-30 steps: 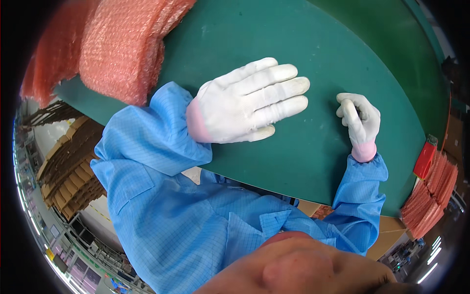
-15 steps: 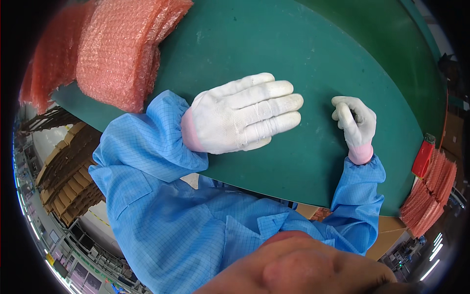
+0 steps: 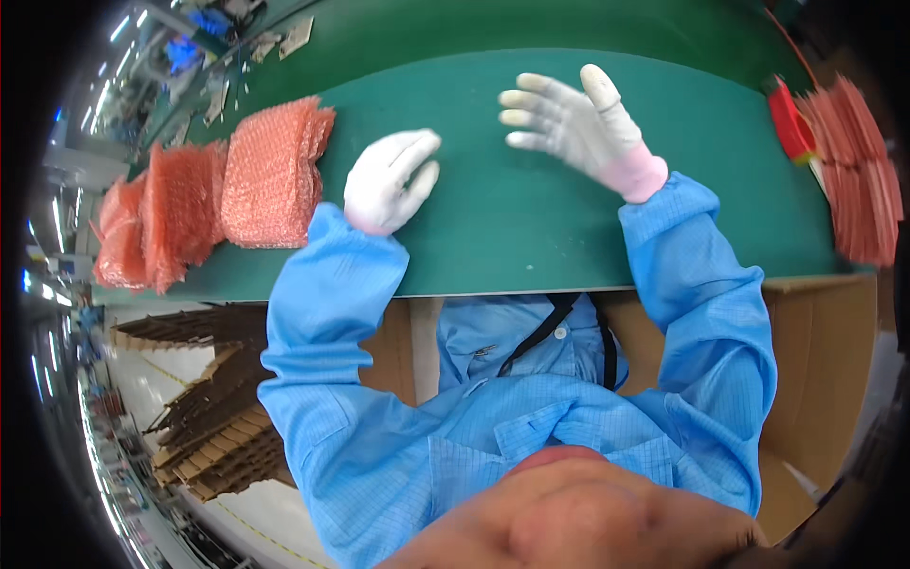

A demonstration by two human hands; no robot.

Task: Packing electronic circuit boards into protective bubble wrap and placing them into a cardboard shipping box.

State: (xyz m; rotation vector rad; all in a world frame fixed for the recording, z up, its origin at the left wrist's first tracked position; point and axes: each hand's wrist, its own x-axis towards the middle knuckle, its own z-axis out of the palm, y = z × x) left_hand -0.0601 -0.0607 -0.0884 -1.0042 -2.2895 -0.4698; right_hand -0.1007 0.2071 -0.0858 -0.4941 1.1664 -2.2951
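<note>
Both my hands wear white gloves with pink cuffs, and my arms are in blue sleeves. My left hand point(image 3: 391, 180) lies palm down on the green table mat point(image 3: 493, 228), fingers together and pointing away, holding nothing. It sits just right of a stack of pink bubble-wrap bags point(image 3: 272, 173). My right hand point(image 3: 575, 123) is lifted above the mat with its fingers spread, a little blurred, and nothing is in it.
More pink bubble-wrap bags point(image 3: 152, 228) lie at the mat's left end. A pile of red flat pieces point(image 3: 858, 171) sits at the right edge. Folded brown cardboard point(image 3: 204, 417) is stacked below the table on the left; a cardboard box wall point(image 3: 825, 379) stands on the right.
The view has swung, so the table now lies level. My left hand has drawn in beside the bubble-wrap stack. My right hand has lifted and spread its fingers.
</note>
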